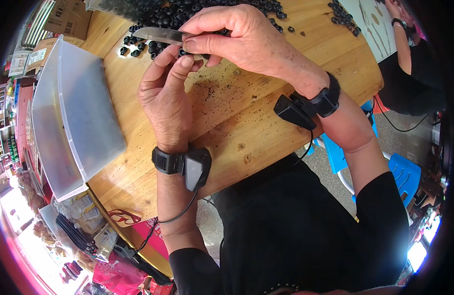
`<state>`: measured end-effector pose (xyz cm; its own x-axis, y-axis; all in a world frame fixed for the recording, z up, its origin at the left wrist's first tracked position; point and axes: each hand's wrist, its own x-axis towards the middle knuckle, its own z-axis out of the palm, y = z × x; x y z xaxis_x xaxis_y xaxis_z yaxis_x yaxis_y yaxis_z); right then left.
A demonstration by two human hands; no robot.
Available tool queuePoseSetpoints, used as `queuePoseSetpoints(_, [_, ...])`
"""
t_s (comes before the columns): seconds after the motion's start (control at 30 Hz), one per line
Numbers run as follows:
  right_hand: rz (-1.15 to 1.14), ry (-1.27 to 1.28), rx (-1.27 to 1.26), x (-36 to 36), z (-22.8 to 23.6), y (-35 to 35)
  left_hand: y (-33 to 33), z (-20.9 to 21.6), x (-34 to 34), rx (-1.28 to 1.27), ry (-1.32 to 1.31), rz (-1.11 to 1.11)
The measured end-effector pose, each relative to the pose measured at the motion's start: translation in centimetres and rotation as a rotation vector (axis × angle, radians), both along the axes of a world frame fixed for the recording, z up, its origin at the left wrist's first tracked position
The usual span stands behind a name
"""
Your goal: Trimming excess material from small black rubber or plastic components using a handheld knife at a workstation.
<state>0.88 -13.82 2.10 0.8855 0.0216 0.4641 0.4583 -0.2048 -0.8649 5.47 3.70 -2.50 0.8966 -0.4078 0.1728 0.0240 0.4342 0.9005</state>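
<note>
My right hand (249, 46) is closed round a small knife (160, 35), whose blade points left. Just below it, the fingertips of my left hand (163, 96) pinch a small black round piece (182, 52), partly hidden by the fingers. The two hands meet above the table, close to a heap of similar shiny black round pieces (163, 18). Some pieces lie loose at the heap's edge. Each wrist wears a black strap with a small device and a cable.
Dark crumbs are scattered over the wooden table (227, 128). A translucent plastic bin (91, 108) stands on the left, and a cardboard box (68, 18) is behind it. More black pieces (344, 19) lie at the far right, near another person's arm (403, 46). A blue chair (405, 177) stands at right.
</note>
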Motion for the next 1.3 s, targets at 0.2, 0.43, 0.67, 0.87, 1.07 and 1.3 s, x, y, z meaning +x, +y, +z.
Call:
queuePoseSetpoints(0.2, [0.048,0.281,0.117,0.4,0.5,-0.2,0.0,0.2,-0.1,-0.033,0.025,-0.039])
queuePoseSetpoints(0.43, [0.146,0.381,0.272,0.3,1.1,-1.1,0.0,0.2,0.1,-0.16,0.074,-0.15])
queuePoseSetpoints(0.67, [0.1,0.171,0.096,-0.2,0.7,0.1,0.6,-0.5,0.3,-0.059,-0.02,-0.138])
queuePoseSetpoints(0.87, [-0.149,-0.011,-0.19,-0.3,0.9,0.6,0.7,-0.9,0.3,-0.121,-0.06,-0.197])
queuePoseSetpoints(1.07, [0.018,0.181,0.14,0.0,0.7,-0.5,0.0,-0.4,-0.1,-0.171,-0.033,-0.214])
queuePoseSetpoints(1.3, [0.139,0.114,0.219,-0.6,1.1,0.0,0.2,-0.2,-0.2,-0.24,0.051,-0.175])
